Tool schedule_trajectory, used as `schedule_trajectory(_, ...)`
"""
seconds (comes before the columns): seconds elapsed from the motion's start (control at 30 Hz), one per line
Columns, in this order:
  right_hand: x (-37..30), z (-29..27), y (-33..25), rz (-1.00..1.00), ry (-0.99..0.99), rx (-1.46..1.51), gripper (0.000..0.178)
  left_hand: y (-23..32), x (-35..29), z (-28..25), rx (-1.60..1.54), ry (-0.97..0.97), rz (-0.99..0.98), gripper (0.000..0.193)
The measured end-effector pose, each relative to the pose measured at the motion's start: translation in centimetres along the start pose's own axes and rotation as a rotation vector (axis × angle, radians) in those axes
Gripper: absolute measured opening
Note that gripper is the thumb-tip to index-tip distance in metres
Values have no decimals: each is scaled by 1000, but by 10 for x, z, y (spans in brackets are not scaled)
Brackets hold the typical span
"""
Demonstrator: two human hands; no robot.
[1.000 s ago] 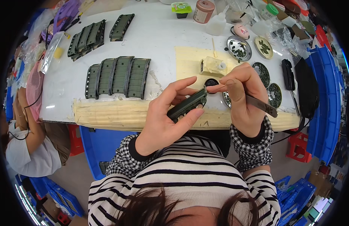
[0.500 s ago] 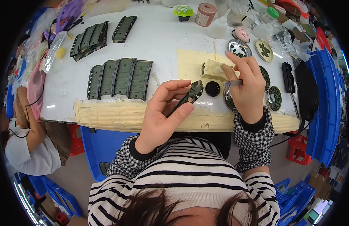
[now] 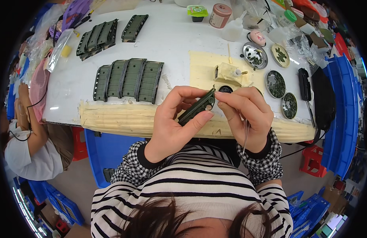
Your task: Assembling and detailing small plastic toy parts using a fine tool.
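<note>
Over the front edge of the white table (image 3: 175, 43), two bare hands work close together. The left hand (image 3: 173, 121) holds a long dark green model part (image 3: 197, 106). Its thumb and fingers are wrapped tight around the part, which tilts up to the right, above the table edge and in front of the person's chest. The right hand (image 3: 245, 115) pinches at the top end of the green part with its fingertips. A thin tool (image 3: 245, 133) hangs down from this hand, held against the palm. What sits between the fingertips is too small to tell.

Just behind the hands lies a pale yellow mat (image 3: 205, 67) with a small cream block (image 3: 229, 74) on it. A small black pot (image 3: 225, 89) sits just beside the block, close to the fingers. To the right stand four round dishes (image 3: 275, 84) with little dark green bits inside. A black flat tool (image 3: 303, 84) lies near them.

On the left side of the table, a row of green parts (image 3: 128, 79) lies side by side. More green parts (image 3: 97, 39) lie farther back. A pink jar (image 3: 220, 15) and a green-lidded cup (image 3: 197, 12) stand at the far edge. Another person (image 3: 26, 135) sits at the left.
</note>
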State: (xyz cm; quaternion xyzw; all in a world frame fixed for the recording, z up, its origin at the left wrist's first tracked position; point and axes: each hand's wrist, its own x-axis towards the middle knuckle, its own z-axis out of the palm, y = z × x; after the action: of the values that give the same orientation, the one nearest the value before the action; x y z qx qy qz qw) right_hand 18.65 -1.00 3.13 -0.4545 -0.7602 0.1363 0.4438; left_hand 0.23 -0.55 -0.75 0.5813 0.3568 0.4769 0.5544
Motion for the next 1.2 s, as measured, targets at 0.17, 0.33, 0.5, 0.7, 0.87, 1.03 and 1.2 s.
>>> schedule_trajectory(0.17,-1,1,1,-34,9,-34,24,0,1,0,5,2,46,28)
schedule_trajectory(0.33,-2,1,-3,55,31,25,25,1,0,2,-28,-5,18,27)
schedule_trajectory(0.5,-1,-2,-1,-24,6,-18,25,1,-2,1,25,-10,41,28)
schedule_trajectory(0.7,-3,0,3,-71,-5,-55,27,-1,-3,-1,42,-47,13,27)
schedule_trajectory(0.87,-5,-8,0,65,58,-64,28,-3,-2,-4,-260,-61,-239,27)
schedule_trajectory(1.03,-15,-11,10,110,133,22,21,0,6,-11,68,80,-157,48)
schedule_trajectory(1.2,-18,-12,5,96,80,-8,19,-15,13,-19,729,202,227,67)
